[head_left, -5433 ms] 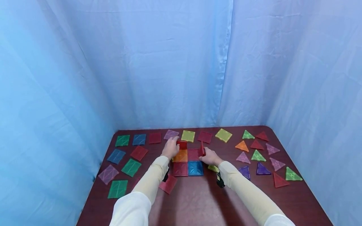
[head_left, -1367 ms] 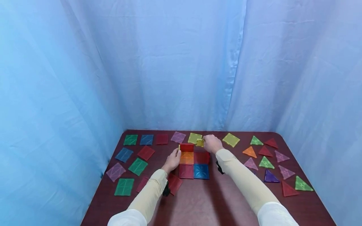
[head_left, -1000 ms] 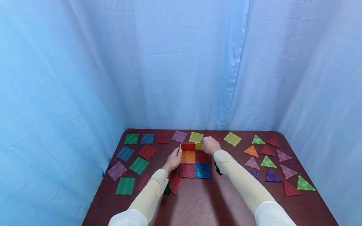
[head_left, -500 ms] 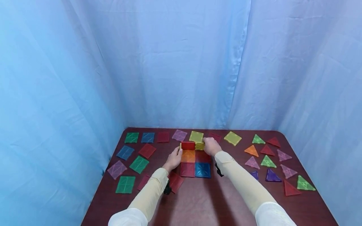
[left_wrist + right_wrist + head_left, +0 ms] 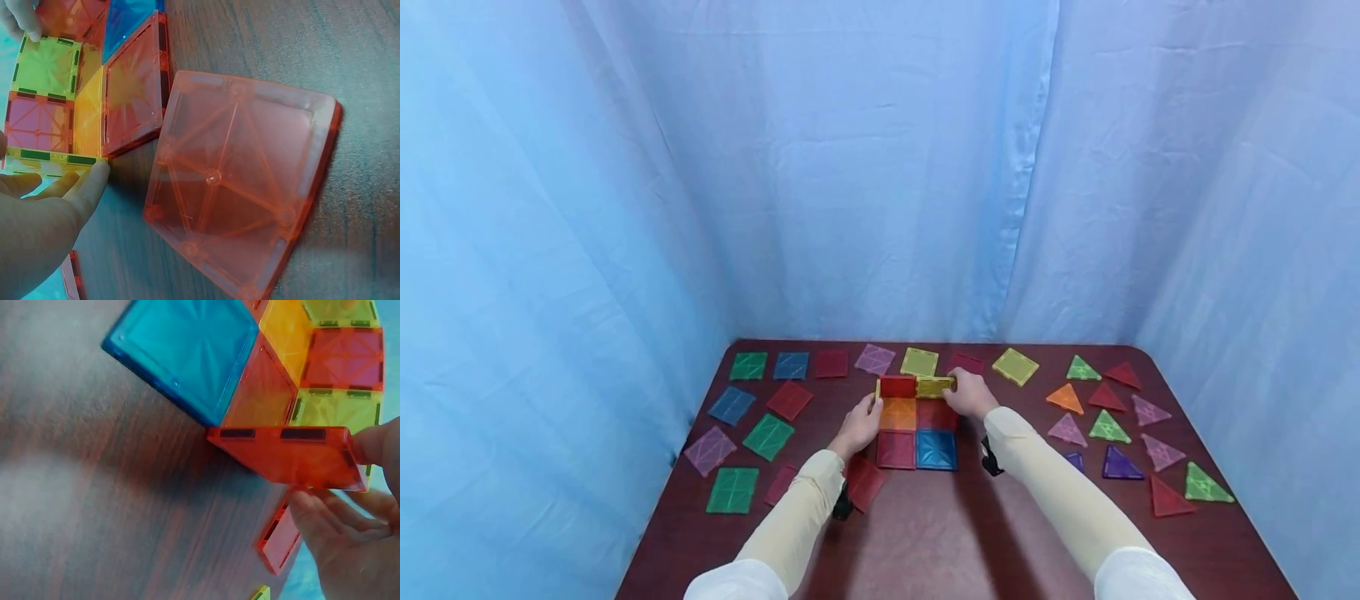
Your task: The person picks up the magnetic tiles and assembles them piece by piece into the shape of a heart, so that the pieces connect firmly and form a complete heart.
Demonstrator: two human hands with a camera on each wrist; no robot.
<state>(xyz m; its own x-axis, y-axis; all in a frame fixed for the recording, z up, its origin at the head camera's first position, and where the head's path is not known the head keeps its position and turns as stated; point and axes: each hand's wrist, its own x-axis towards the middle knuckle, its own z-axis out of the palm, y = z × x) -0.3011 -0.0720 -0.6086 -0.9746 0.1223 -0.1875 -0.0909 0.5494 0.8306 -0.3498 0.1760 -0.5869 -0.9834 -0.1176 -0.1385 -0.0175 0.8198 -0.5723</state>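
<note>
Flat translucent magnetic tiles form a two-by-two base: orange tile (image 5: 898,413), blue tile (image 5: 936,450) and two red ones. At its back stand an upright red tile (image 5: 897,387) and, beside it, an upright yellow tile (image 5: 932,387). My right hand (image 5: 973,395) pinches that yellow tile's right end, at the corner with the upright red right-side tile (image 5: 287,453); its thumb is on the inside, other fingers outside. My left hand (image 5: 859,427) holds another upright yellow tile (image 5: 53,161) on the left side, fingers along its outer face.
Loose square tiles lie to the left and along the back, among them a green one (image 5: 733,490) and a yellow one (image 5: 1016,367). Several triangles, such as a purple one (image 5: 1123,463), lie right. A red square (image 5: 244,181) lies under my left forearm. Blue curtains (image 5: 880,167) surround the table.
My right hand brought a yellow tile to the back and lowered it upright beside the red one, then slid right along it. Earlier it held the red right-side tile. My left hand stays at left.
</note>
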